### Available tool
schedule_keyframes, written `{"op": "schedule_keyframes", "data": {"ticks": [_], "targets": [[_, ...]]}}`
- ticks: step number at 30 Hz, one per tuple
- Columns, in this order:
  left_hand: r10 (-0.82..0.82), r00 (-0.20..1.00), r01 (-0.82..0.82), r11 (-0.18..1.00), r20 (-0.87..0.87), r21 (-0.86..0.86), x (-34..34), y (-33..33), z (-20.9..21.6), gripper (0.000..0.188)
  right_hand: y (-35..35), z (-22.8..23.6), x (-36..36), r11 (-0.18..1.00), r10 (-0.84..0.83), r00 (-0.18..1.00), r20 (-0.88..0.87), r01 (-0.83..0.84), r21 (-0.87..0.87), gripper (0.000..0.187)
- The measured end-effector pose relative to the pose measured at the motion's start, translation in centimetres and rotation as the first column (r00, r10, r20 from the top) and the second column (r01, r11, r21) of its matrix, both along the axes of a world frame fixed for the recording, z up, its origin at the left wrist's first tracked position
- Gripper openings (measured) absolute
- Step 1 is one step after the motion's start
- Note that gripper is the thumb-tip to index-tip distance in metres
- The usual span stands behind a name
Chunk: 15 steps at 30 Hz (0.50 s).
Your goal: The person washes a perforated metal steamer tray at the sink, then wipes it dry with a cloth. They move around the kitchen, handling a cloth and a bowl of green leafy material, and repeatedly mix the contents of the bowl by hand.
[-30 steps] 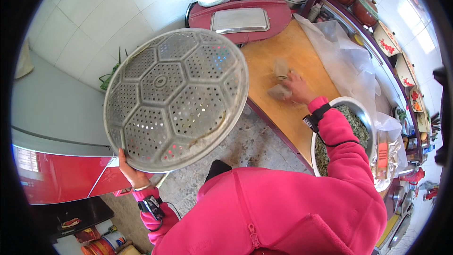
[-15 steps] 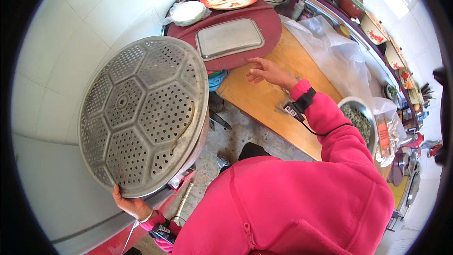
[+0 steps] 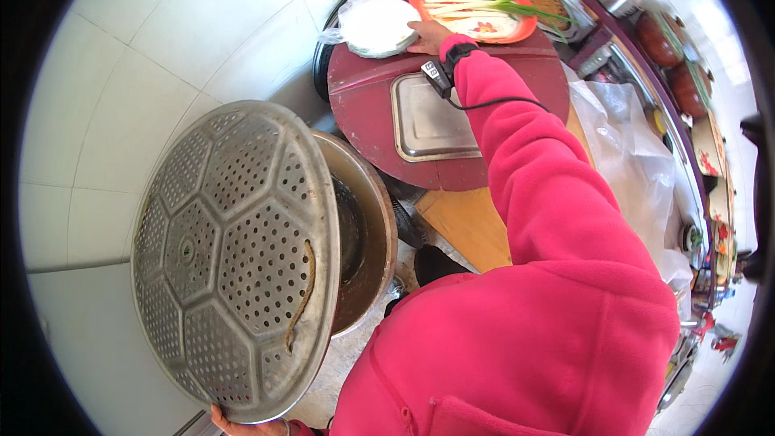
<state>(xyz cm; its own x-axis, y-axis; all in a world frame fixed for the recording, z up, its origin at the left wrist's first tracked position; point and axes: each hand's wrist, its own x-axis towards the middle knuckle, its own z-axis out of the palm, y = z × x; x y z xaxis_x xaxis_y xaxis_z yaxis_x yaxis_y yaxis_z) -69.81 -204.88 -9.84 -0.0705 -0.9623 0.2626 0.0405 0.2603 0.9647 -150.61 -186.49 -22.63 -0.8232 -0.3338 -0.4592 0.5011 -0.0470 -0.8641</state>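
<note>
A large round perforated steamer tray [image 3: 242,266] of grey metal stands tilted at the left, a cord loop hanging from it. My left hand [image 3: 242,423] grips its lower rim, partly cut off by the picture's edge. Behind the tray, a deep metal pot [image 3: 375,266] shows its rim and dark inside. My right hand [image 3: 429,37] reaches far forward, its fingers closed on the right edge of a white round dish [image 3: 375,26] in clear plastic. That dish lies on a dark red round board [image 3: 363,105], beside an orange-rimmed plate [image 3: 523,31] of green onions [image 3: 476,4].
A rectangular metal tray [image 3: 436,117] lies on the red board, partly behind my right sleeve. A wooden table [image 3: 460,226] extends beneath it. Clear plastic sheeting [image 3: 630,145] lies to the right, below a shelf with brown lidded pots [image 3: 658,36]. White tiled wall [image 3: 105,113] bounds the left.
My right hand has moved forward and left from above the table to the white dish. The steamer tray has tipped and shifted lower, uncovering more of the pot's inside.
</note>
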Motion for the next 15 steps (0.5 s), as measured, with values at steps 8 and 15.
{"op": "schedule_keyframes", "data": {"ticks": [8, 15], "targets": [[0.295, 0.777, 0.09, 0.822, 0.555, -0.563, -1.2, 1.8, 0.9, 0.066, 1.1, -3.7, -1.7, 0.989, 0.108, 0.989, -0.098, -0.117, -0.087, 0.043], [0.351, 0.921, -0.322, 0.93, -0.169, 0.176, -4.3, -2.4, 4.7, 0.037, 3.0, -1.4, -0.3, 0.945, 0.286, 0.924, -0.255, -0.316, -0.086, 0.056]]}}
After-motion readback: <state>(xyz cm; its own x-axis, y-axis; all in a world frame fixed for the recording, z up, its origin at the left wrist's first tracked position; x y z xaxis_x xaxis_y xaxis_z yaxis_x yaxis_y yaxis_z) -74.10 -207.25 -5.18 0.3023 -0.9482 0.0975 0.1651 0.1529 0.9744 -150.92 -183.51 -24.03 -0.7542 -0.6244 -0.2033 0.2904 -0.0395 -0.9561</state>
